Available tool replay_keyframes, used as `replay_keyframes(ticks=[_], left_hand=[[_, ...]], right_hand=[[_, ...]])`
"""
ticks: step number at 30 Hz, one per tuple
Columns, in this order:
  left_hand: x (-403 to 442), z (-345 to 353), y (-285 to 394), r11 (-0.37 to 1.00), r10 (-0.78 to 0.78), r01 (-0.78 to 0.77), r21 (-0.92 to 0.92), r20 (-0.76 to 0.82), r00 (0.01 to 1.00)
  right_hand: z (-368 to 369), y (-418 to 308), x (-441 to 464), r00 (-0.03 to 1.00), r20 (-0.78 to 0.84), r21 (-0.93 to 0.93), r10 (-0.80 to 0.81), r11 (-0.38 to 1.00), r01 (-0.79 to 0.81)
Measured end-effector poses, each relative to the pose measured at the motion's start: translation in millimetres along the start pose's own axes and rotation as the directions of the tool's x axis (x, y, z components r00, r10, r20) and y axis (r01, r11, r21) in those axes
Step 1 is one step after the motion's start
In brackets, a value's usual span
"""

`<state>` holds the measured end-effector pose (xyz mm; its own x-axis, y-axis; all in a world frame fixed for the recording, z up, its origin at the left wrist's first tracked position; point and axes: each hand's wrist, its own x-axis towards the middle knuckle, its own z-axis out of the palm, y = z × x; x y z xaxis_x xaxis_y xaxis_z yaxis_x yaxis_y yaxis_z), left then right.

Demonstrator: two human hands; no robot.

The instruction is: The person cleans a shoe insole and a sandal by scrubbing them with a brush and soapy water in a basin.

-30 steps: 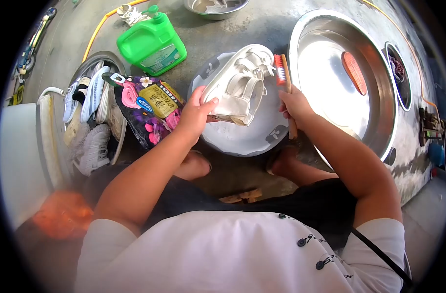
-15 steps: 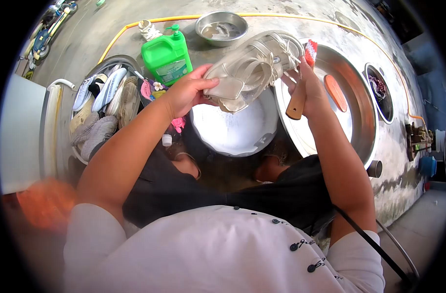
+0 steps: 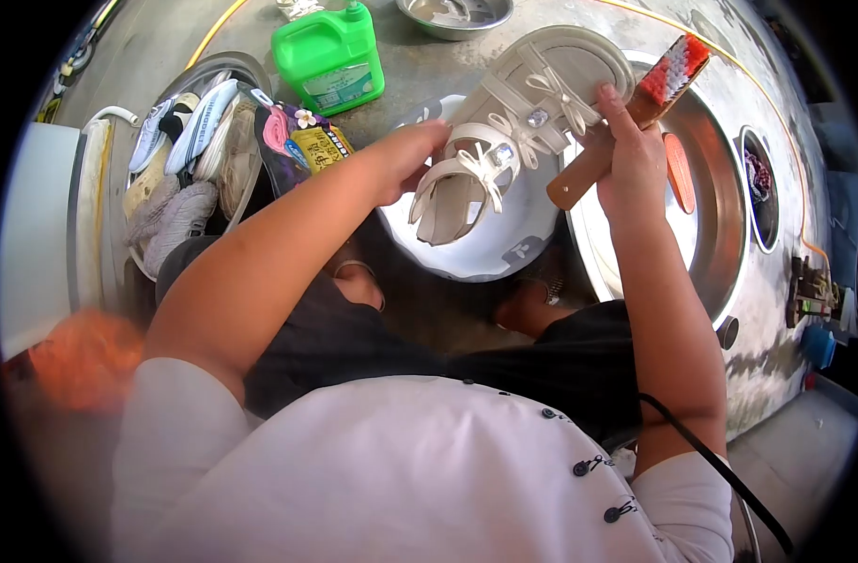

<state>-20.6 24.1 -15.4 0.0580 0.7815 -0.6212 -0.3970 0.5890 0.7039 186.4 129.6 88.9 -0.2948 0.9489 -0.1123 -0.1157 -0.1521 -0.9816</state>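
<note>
A white sandal with bows and straps is held up over the grey-white basin, its top side facing me. My left hand grips the sandal at its left side, fingers partly hidden behind it. My right hand holds a wooden-handled brush, its red and white bristles pointing up to the right, and its thumb and fingers also touch the sandal's right end.
A large metal tub with an orange insole-shaped piece stands at the right. Left are a tub of shoes, a flowered bag and a green jug. A small metal bowl is beyond.
The sandal has been turned from its side so its straps and inside face me. The brush has swung with my right hand, bristles now up and right, and my right hand has met the sandal.
</note>
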Motion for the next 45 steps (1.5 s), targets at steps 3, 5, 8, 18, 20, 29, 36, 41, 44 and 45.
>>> replay_keyframes(ticks=[3, 5, 8, 18, 20, 29, 36, 41, 44, 45], left_hand=[[-14, -2, 13, 0.999, -0.012, 0.013, -0.042, 0.021, 1.0], [-18, -6, 16, 0.996, -0.014, 0.026, -0.088, 0.139, 0.99], [-20, -10, 14, 0.998, -0.021, 0.036, -0.059, 0.242, 0.97], [-33, -15, 8, 0.993, -0.056, 0.09, -0.081, 0.346, 0.937], [-34, -15, 5, 0.992, -0.064, 0.102, -0.08, 0.378, 0.923], [-37, -13, 6, 0.998, -0.043, 0.055, -0.019, 0.39, 0.92], [-33, -1, 1, 0.991, -0.081, 0.05, 0.122, 0.264, 0.961], [-34, 6, 4, 0.95, -0.225, 0.175, 0.259, 0.177, 0.958], [-36, 12, -2, 0.894, -0.162, 0.106, 0.435, 0.095, 0.982], [-37, 12, -5, 0.893, -0.157, 0.1, 0.439, 0.095, 0.983]], right_hand=[[-12, 14, 24, 0.995, -0.056, -0.009, 0.085, 0.996, -0.086], [-22, 22, 37, 0.988, -0.036, 0.042, 0.15, 0.988, -0.149], [-20, 28, 43, 0.981, -0.048, 0.08, 0.188, 0.98, -0.184], [-22, 39, 42, 0.958, -0.088, 0.13, 0.272, 0.957, -0.26], [-21, 38, 39, 0.962, -0.083, 0.139, 0.262, 0.959, -0.249], [-21, 30, 28, 0.954, -0.089, 0.167, 0.285, 0.949, -0.268], [-29, 37, 29, 0.94, -0.11, 0.183, 0.323, 0.936, -0.301], [-22, 36, 21, 0.937, -0.071, 0.137, 0.342, 0.934, -0.331], [-9, 30, 7, 0.932, -0.066, 0.081, 0.358, 0.932, -0.352], [-8, 31, 5, 0.926, -0.056, 0.086, 0.373, 0.926, -0.368]])
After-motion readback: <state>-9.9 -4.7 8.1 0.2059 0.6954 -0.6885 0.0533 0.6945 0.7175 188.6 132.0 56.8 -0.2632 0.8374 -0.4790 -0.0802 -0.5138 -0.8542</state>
